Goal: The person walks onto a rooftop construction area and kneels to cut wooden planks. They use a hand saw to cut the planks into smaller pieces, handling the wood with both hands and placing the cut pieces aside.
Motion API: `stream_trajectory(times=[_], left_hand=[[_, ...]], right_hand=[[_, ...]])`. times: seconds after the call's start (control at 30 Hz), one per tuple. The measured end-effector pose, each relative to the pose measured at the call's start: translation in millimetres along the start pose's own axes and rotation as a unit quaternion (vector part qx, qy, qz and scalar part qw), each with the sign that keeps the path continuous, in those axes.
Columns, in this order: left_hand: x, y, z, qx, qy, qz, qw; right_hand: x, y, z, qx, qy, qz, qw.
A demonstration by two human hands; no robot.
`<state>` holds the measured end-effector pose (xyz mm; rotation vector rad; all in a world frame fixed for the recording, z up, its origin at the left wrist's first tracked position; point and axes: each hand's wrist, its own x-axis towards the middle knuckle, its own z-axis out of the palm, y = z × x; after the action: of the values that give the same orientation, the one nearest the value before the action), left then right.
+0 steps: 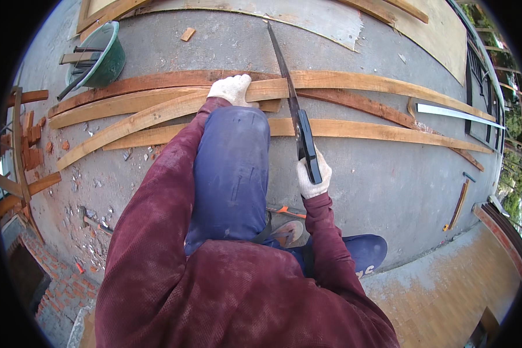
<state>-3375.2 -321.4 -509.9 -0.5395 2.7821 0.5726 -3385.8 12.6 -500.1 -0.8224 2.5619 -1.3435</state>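
White work gloves cover both of my hands. In my right hand is the black handle of a handsaw, whose long dark blade points away from me. The blade lies across a pale wooden board at about its middle. My left hand is closed over the same board, just left of the blade, and presses it down; its fingertips are partly hidden. Beneath that board lie several other long pieces, among them a reddish plank. My bent knee in blue trousers covers part of the wood.
A green bucket with tools stands at the far left. Brick rubble and a hammer lie on the left. Plywood sheets are at the back. A straight metal strip and another hammer lie to the right.
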Motion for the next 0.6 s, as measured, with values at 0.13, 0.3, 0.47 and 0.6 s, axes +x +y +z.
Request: stream_trajectory(times=[0.13,0.3,0.47,0.6], left_hand=[[0.6,-2.3,7.7,-0.009,-0.001,-0.005,1.0],[13.4,-21.8,34.9,0.016,0.006,0.012,1.0],[27.7,-40.9,63.0,0.004,0.023,0.019,1.0],[32.1,-49.0,88.6,0.024,0.22,0.107,0.969]], right_hand=[[-76.2,-66.6,-92.8,0.058,-0.031,0.121,0.99],[-85.5,-156.9,-180.3,0.15,0.143,0.17,0.963],[-84.1,-208.0,-244.2,-0.094,0.322,0.199,0.921],[-116.0,-150.8,-288.7,-0.328,0.318,0.194,0.868]])
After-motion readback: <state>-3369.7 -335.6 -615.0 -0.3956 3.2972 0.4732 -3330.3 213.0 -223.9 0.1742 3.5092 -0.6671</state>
